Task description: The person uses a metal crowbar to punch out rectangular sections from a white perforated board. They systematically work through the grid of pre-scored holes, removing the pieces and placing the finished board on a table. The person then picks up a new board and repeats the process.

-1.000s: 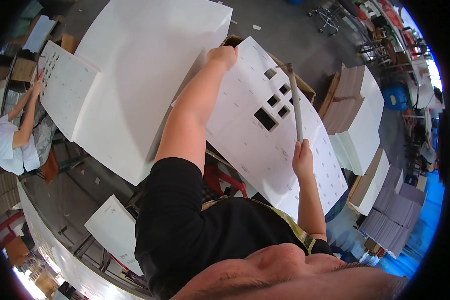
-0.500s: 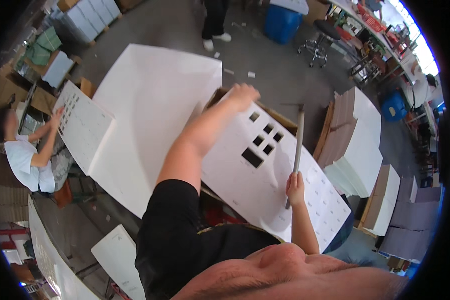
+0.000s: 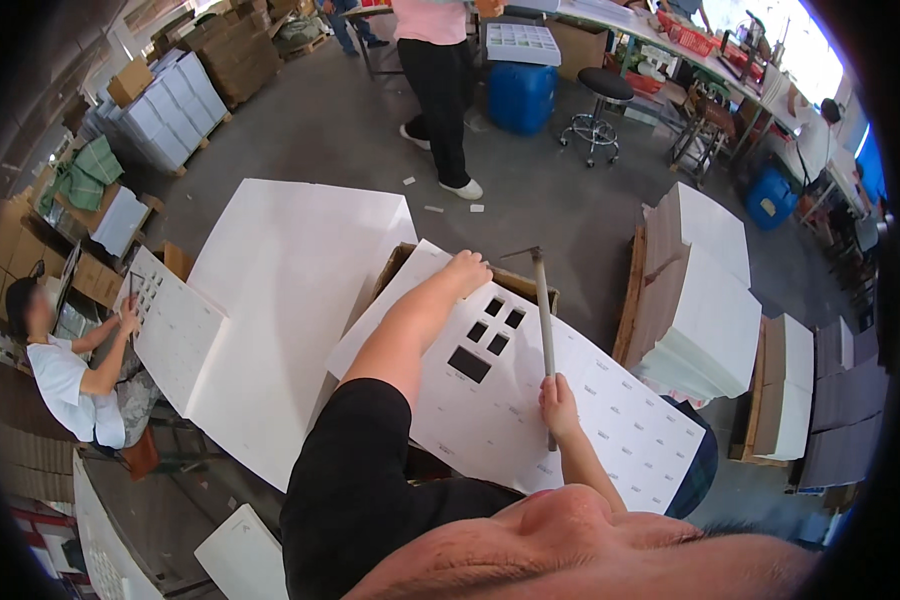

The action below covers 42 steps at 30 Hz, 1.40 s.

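A white printed board (image 3: 610, 400) with several square cut-outs and a larger rectangular one (image 3: 469, 364) slants in front of me. My left hand (image 3: 464, 273) reaches across to its far edge, beside the cut-outs. Its fingers curl over the edge, and their tips are partly hidden. Upright in my right hand (image 3: 558, 402) is a slim hammer (image 3: 544, 310) with a long grey handle and a thin, pointed metal head. The hammer head stands above the board's far side, apart from my left hand. Brown cardboard (image 3: 530, 292) shows beneath that far edge.
A large white sheet (image 3: 290, 260) lies to the left; beyond it a seated person (image 3: 75, 380) handles another perforated board (image 3: 185, 325). Stacked white sheets (image 3: 705, 320) stand on the right. Another person (image 3: 440, 100) walks ahead, near a blue barrel (image 3: 520, 97) and a wheeled stool (image 3: 605, 88).
The view has tilted up, bringing more of the room in. My left hand has moved nearer the cut-outs and covers part of that area. The hammer stays in my right hand.
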Each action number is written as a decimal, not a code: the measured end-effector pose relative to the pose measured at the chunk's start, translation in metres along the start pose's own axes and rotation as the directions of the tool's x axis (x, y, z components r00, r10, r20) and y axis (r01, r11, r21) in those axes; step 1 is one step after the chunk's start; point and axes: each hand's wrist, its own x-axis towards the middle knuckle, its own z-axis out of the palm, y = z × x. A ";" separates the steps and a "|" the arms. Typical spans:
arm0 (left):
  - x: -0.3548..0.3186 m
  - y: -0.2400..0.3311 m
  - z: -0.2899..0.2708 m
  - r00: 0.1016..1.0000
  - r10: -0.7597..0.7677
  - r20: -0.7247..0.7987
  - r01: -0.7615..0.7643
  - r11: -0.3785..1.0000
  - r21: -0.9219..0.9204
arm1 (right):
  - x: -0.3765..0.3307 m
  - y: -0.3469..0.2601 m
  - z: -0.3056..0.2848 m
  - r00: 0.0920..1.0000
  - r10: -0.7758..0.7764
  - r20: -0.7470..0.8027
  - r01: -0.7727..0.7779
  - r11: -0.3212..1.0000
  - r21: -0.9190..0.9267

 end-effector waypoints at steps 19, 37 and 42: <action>0.004 -0.003 -0.017 0.988 -0.034 0.152 0.053 0.992 -0.118 | 0.003 0.007 0.004 0.998 0.056 -0.001 -0.056 0.998 -0.024; -0.134 -0.060 0.072 0.568 -0.712 0.413 0.713 0.175 -0.679 | 0.012 -0.035 0.042 0.954 -0.269 0.137 0.296 0.918 -0.263; -0.125 -0.057 0.071 0.568 -0.693 0.445 0.735 0.183 -0.652 | 0.013 -0.029 0.064 0.986 -0.121 0.114 0.160 0.878 -0.452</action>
